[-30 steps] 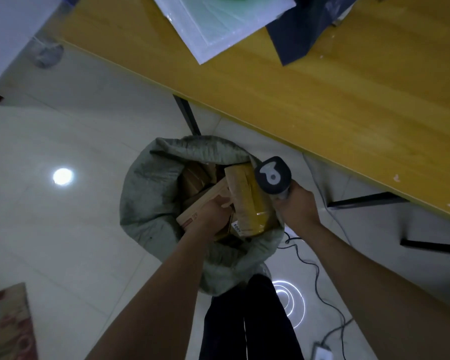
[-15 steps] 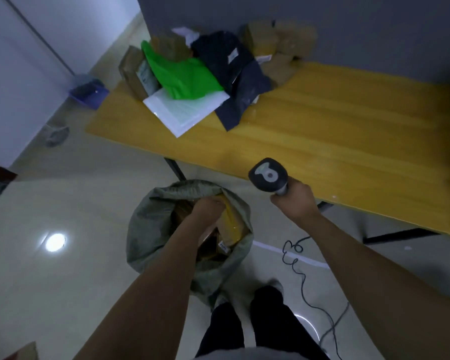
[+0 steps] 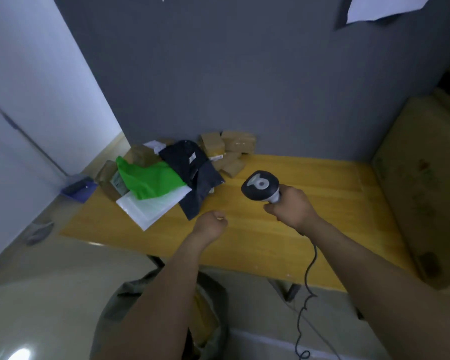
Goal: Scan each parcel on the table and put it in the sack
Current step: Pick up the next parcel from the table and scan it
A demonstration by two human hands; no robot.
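I am looking down at a table point(image 3: 283, 245) whose left edge is sitting near a white wall, with a strip of floor and a blue dustpan point(image 3: 78, 188) between them. The back edge is running along a grey wall, and the near edge is crossing just above the sack point(image 3: 109, 313), which is standing on the floor below with a yellow parcel point(image 3: 204, 305) showing in its mouth. The parcels are crowding the table's back left corner: cardboard boxes point(image 3: 108, 178) at the left edge, a green bag point(image 3: 148, 179) lying on a white mailer point(image 3: 151, 207), a dark bag point(image 3: 192, 172) beside them, and brown boxes point(image 3: 229, 149) against the wall. From the pile rightward the tabletop is lying bare. My left forearm is reaching over the sack and across the near edge, and the left hand point(image 3: 212, 224) is hovering above the bare wood just short of the dark bag, fingers curled into a loose fist with nothing in it that I can see. To its right, the right hand point(image 3: 294, 210) is gripping the handle of the scanner point(image 3: 260, 187), fingers wrapped round it, head raised and tilted toward the pile. Its cable point(image 3: 307, 281) is dropping over the near edge to the floor. At the far right a beige, stained panel point(image 3: 426, 193) is closing off that side.
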